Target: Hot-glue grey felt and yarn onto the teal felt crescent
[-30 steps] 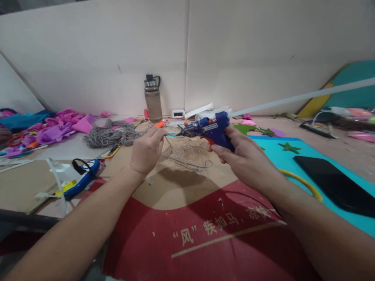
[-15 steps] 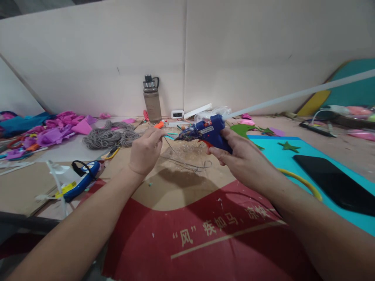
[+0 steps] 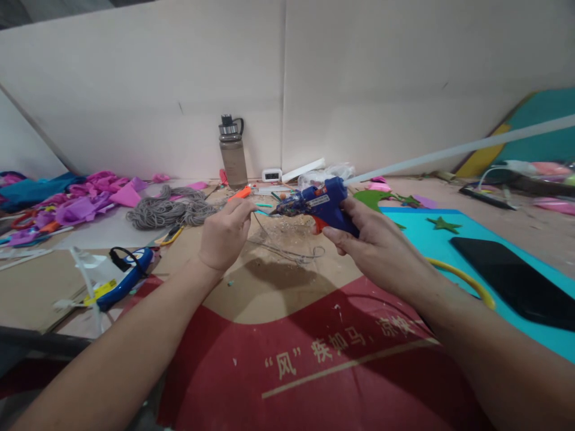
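My right hand (image 3: 366,230) is wrapped round the grip of a blue glue gun (image 3: 330,203), its orange trigger under the fingers. A long translucent glue stick (image 3: 449,149) sticks out of the back of the gun. The gun's smeared nozzle points left, close to my left hand (image 3: 227,233). There, thumb and fingers pinch a thin grey cord (image 3: 268,233), which trails down onto the cardboard in a loose loop. Whether the nozzle touches the cord, I cannot tell. A small turquoise piece lies behind the fingertips, partly hidden.
Red-printed cardboard (image 3: 314,371) lies under my hands. On the left are a grey cord bundle (image 3: 168,209), pink and purple scraps (image 3: 96,194) and a blue-and-white device (image 3: 128,278). A bottle (image 3: 233,158) stands behind. Rightward, a black phone (image 3: 507,275) and green star (image 3: 444,224) lie on a turquoise sheet (image 3: 417,230).
The glue gun has shifted very slightly right, and its glue stick's far end has dropped a little. My left hand stays pinched on the cord, almost in place.
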### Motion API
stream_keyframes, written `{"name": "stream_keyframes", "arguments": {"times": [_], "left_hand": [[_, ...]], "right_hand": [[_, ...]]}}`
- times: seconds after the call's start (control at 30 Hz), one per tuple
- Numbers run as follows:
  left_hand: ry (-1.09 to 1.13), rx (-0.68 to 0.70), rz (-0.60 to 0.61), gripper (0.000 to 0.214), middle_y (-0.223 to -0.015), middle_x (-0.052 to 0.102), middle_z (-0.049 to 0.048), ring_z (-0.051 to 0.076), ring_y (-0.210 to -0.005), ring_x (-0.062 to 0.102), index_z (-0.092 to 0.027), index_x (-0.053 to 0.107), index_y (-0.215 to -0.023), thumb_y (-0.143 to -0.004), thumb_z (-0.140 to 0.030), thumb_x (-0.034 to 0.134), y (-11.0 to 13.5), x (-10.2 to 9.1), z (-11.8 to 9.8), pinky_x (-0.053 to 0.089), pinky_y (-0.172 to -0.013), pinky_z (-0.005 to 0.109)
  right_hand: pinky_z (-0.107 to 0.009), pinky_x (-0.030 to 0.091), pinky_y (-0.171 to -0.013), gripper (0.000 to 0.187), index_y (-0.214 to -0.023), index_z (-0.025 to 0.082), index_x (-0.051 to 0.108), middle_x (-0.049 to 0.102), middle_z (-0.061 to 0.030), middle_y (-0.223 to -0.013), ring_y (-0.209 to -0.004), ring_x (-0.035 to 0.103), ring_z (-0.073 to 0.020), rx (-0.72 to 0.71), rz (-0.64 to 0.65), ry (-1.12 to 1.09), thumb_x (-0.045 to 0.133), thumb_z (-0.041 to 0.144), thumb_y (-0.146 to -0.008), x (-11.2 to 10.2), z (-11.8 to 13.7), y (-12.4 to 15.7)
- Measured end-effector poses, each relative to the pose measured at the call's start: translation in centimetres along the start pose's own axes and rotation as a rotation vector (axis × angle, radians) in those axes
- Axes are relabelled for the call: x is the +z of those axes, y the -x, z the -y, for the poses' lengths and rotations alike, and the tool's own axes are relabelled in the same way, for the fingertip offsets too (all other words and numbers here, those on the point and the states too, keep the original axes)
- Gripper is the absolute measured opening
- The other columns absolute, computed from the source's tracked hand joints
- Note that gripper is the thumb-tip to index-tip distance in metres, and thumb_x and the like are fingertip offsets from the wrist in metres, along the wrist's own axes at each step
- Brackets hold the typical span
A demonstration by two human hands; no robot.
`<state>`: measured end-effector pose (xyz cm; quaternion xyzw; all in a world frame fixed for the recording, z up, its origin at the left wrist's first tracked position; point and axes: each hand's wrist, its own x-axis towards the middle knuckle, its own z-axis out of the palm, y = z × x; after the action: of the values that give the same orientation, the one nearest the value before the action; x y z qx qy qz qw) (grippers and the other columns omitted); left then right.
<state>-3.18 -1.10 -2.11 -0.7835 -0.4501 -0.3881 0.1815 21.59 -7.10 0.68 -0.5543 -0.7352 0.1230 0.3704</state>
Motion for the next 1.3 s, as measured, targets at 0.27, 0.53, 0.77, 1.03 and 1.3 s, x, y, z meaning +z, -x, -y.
{"name": "stream_keyframes", "arguments": {"times": [0.27, 0.53, 0.77, 1.03, 1.3], "left_hand": [[-0.026, 0.007, 0.008, 0.024, -0.104, 0.070, 0.0043, 0.017, -0.095, 0.065, -0.023, 0.068, -0.096, -0.088, -0.013, 0.048, -0.01, -0.03, 0.00, 0.049, -0.081, 0.026], [-0.020, -0.003, 0.002, 0.026, -0.101, 0.070, 0.0045, 0.018, -0.093, 0.065, -0.023, 0.068, -0.094, -0.086, -0.010, 0.047, -0.26, -0.30, -0.24, 0.048, -0.077, 0.026], [0.013, 0.030, -0.009, 0.023, -0.103, 0.069, 0.0052, 0.018, -0.095, 0.064, -0.022, 0.068, -0.095, -0.087, -0.012, 0.049, 0.09, 0.12, 0.23, 0.048, -0.081, 0.027], [-0.010, 0.032, -0.013, 0.025, -0.101, 0.070, 0.0049, 0.018, -0.094, 0.064, -0.022, 0.068, -0.094, -0.086, -0.009, 0.048, -0.21, -0.22, -0.04, 0.048, -0.079, 0.027], [-0.006, 0.045, -0.024, 0.024, -0.102, 0.069, 0.0047, 0.017, -0.093, 0.065, -0.022, 0.068, -0.096, -0.087, -0.011, 0.049, 0.02, 0.14, 0.40, 0.048, -0.080, 0.026]], "right_hand": [[-0.039, 0.049, -0.066, 0.035, -0.115, 0.019, 0.059, 0.067, -0.0087, -0.087, -0.081, 0.063, -0.0264, -0.012, -0.005, -0.025, 0.053, 0.039, -0.086, 0.09, 0.17, -0.05], [-0.041, 0.051, -0.066, 0.040, -0.119, 0.020, 0.058, 0.068, -0.0095, -0.089, -0.080, 0.064, -0.0271, 0.002, 0.015, -0.041, 0.054, 0.043, -0.086, 0.09, -0.07, -0.03], [-0.040, 0.051, -0.068, 0.037, -0.116, 0.019, 0.059, 0.067, -0.0098, -0.092, -0.082, 0.064, -0.0264, 0.007, -0.004, -0.058, 0.053, 0.041, -0.087, 0.02, 0.14, -0.05], [-0.041, 0.050, -0.069, 0.038, -0.117, 0.020, 0.059, 0.067, -0.0087, -0.086, -0.081, 0.064, -0.0270, 0.000, 0.010, -0.038, 0.053, 0.042, -0.086, 0.24, -0.11, -0.02], [-0.040, 0.049, -0.076, 0.041, -0.120, 0.018, 0.057, 0.066, -0.0095, -0.091, -0.088, 0.063, -0.0269, 0.027, 0.015, -0.064, 0.053, 0.041, -0.086, -0.06, 0.21, -0.08]]}}
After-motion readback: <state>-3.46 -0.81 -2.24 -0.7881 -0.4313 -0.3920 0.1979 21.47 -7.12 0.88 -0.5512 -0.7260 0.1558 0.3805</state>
